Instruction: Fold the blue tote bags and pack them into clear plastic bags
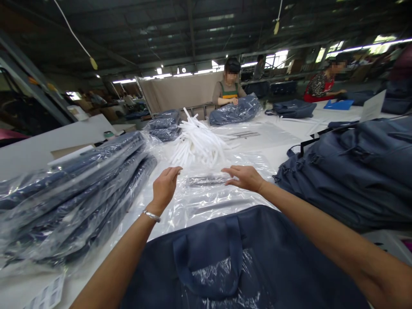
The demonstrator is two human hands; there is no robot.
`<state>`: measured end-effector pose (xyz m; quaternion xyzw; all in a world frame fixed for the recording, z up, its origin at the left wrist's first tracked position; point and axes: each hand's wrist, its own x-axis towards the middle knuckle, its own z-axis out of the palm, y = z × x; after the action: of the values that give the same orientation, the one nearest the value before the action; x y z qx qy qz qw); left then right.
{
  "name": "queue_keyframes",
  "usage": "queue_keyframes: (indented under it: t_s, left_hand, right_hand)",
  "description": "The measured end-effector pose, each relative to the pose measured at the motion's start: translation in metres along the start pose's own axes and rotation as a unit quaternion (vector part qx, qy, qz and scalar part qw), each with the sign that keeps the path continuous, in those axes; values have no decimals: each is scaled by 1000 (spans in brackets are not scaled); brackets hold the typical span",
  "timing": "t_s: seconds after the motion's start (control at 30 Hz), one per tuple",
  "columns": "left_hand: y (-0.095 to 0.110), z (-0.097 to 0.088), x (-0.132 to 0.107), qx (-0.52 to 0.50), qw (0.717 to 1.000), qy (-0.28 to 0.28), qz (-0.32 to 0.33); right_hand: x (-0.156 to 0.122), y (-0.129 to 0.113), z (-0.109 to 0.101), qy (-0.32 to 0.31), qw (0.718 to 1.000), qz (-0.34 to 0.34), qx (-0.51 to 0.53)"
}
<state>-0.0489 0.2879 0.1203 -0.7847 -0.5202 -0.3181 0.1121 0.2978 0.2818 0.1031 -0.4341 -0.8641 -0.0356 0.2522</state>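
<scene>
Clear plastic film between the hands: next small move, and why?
I'd probably draw the clear plastic film toward the navy bag. The left hand and right hand are on opposite sides over it, and the bag lies nearer the wearer. Check grip first: whether either hand holds film is unclear.

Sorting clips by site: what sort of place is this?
Probably a bag factory or packing workshop: matching navy bags piled on the right, plastic-wrapped bags stacked on the left, and a co-worker across the table handling another wrapped one.
</scene>
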Motion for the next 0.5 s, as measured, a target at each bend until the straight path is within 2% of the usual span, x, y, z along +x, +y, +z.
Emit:
queue_keyframes:
  t_s: [0.07,0.13,0.2,0.27,0.33,0.43,0.5]
  left_hand:
    - [-13,-3,-17,28,994,-52,92]
    - [-28,-5,-39,29,976,-133,169]
    - [-43,-6,-63,35,962,-202,182]
    - [-57,-10,-86,65,959,-241,136]
    - [-69,-19,-106,118,957,-259,59]
    - [-84,-38,-131,176,945,-269,-58]
    - [-93,-53,-149,159,946,-258,-113]
  right_hand:
    - [-26,20,1,-61,995,-11,-75]
    - [-58,41,4,-85,987,38,-130]
    - [-91,57,6,-106,976,96,-162]
    - [-124,67,7,-118,968,142,-169]
    - [-153,69,5,-106,964,186,-155]
    - [-189,64,2,-50,963,246,-102]
    - [-207,57,-2,-10,963,265,-39]
